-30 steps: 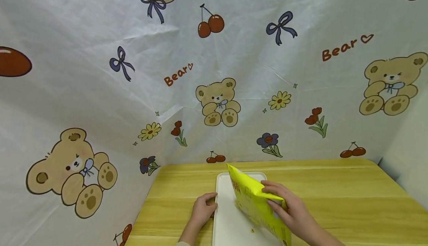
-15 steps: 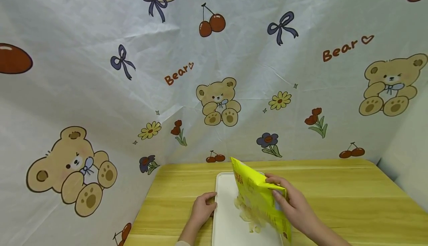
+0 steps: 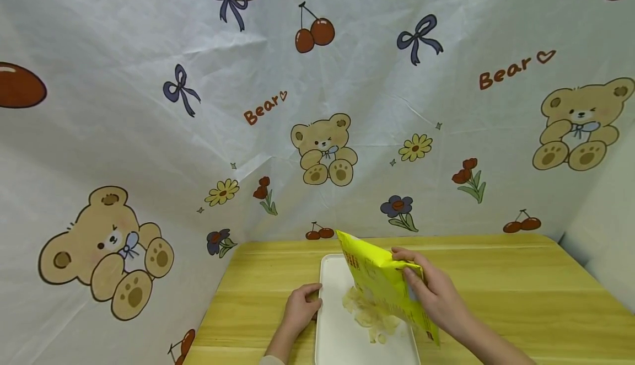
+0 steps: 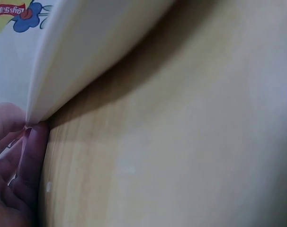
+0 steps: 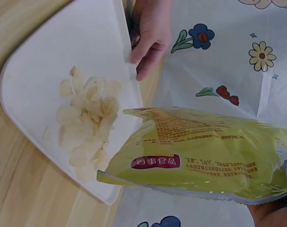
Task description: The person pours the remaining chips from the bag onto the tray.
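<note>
My right hand point(image 3: 436, 290) grips a bright yellow chip bag point(image 3: 379, 277) by its upper right end. The bag tilts over a white rectangular tray point(image 3: 332, 345), mouth end down. Beneath the bag, a loose pile of pale potato chips point(image 3: 364, 312) lies on the tray, and in the right wrist view the chips point(image 5: 86, 118) spread across its middle. At the tray's left side, my left hand point(image 3: 299, 307) pinches the rim between thumb and fingers; the left wrist view shows the fingertips point(image 4: 37, 137) at the edge. The bag's inside is hidden.
The tray rests on a light wooden table point(image 3: 511, 293). A white cloth point(image 3: 347, 95) printed with bears, bows, cherries and flowers hangs behind it and along the left side.
Potato chips have fallen from the bag and grown into a pile on the tray. The right hand and bag have risen slightly. The left hand stays at the rim.
</note>
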The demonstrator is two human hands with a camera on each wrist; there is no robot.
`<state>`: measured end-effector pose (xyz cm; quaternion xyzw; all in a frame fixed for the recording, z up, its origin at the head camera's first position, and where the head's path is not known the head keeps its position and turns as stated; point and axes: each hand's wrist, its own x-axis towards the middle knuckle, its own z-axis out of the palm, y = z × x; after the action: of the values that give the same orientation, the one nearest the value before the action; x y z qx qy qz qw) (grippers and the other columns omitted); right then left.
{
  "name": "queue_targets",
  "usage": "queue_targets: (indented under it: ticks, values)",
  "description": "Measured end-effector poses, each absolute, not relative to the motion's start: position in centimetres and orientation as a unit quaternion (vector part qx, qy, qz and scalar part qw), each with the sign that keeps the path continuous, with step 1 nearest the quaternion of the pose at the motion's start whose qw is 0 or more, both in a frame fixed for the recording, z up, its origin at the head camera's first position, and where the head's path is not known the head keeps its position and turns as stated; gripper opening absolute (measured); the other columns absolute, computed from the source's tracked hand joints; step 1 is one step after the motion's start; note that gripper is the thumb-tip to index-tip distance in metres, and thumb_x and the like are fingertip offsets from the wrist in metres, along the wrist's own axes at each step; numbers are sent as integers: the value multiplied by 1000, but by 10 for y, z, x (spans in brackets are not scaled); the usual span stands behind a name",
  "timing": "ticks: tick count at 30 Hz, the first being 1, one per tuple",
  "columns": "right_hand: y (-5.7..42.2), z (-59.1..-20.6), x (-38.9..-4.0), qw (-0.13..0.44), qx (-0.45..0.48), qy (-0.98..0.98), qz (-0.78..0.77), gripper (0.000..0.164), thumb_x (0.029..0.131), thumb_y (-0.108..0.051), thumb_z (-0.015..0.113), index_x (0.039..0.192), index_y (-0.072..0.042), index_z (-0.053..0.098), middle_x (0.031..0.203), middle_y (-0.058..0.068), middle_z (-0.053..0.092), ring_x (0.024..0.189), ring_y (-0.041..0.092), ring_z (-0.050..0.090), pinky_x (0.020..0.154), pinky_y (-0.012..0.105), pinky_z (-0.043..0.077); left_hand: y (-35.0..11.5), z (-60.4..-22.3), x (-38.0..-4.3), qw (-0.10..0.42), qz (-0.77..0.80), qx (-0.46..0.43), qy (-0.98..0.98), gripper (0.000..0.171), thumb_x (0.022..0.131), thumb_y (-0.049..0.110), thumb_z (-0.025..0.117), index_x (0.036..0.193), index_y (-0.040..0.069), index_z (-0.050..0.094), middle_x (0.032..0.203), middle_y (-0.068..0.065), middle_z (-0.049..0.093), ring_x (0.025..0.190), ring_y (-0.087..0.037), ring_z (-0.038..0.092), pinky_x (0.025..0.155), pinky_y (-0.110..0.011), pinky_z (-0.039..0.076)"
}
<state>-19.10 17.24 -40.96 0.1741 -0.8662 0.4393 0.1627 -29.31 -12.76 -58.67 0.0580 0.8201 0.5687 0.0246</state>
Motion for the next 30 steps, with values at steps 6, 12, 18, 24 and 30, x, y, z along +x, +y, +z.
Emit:
queue_targets:
  ticks: [6,12,18,24,30]
  values:
    - [171,-403,-192,160,173,-869,435,26,103,-25,41,123,-23,58,137,1,57,124,25,54,88,18,52,-127,-584,-292,26,566,54,822,40,83,3,66,123,6,65,81,-9,65,56,-13,59,48,-27,54]
    - [171,-399,-193,157,178,-869,434,26,103,-24,43,122,-26,60,138,0,57,122,13,56,87,18,52,-127,-584,-293,25,566,59,822,40,83,4,65,123,6,65,90,-10,67,58,-14,60,49,-27,54]
    - [170,-393,-193,171,184,-855,454,26,102,-24,44,123,-27,60,139,-1,56,119,-8,51,83,16,52,-128,-585,-292,28,567,63,821,40,83,4,64,124,6,64,93,-12,68,56,-14,60,48,-26,54]
    - [170,-392,-193,159,192,-860,446,25,103,-22,44,121,-25,60,139,0,55,123,-5,49,87,13,50,-128,-584,-292,22,561,64,825,41,84,4,64,124,5,64,91,-10,68,56,-13,59,48,-26,53]
    - [171,-389,-193,162,190,-856,452,25,103,-23,43,121,-26,61,140,0,55,120,-6,51,88,13,49,-129,-585,-291,24,558,68,826,41,84,3,64,125,5,63,77,-8,64,52,-10,56,47,-24,52]
